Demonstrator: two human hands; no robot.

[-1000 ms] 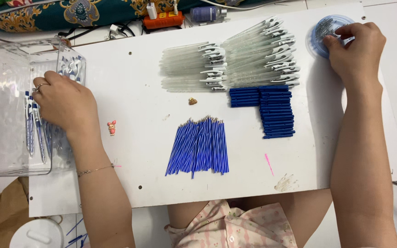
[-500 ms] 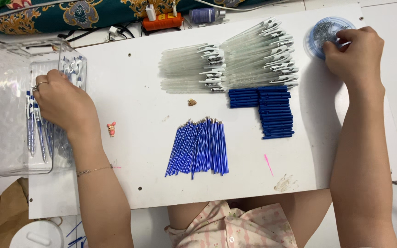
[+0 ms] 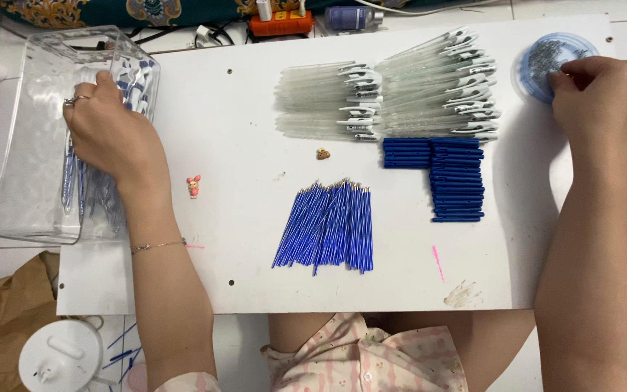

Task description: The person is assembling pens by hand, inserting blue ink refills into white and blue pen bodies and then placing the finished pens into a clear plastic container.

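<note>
Left hand fingertips hidden inside clear bin.

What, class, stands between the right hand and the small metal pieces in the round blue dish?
Nothing visible does. The right hand rests at the edge of the round blue dish, fingertips over the small metal pieces; the dish is uncovered.

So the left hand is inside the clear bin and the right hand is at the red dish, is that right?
Not quite: the dish is blue, not red, as the head view shows. The left hand is inside the clear bin, and the right hand is at the dish.
</note>
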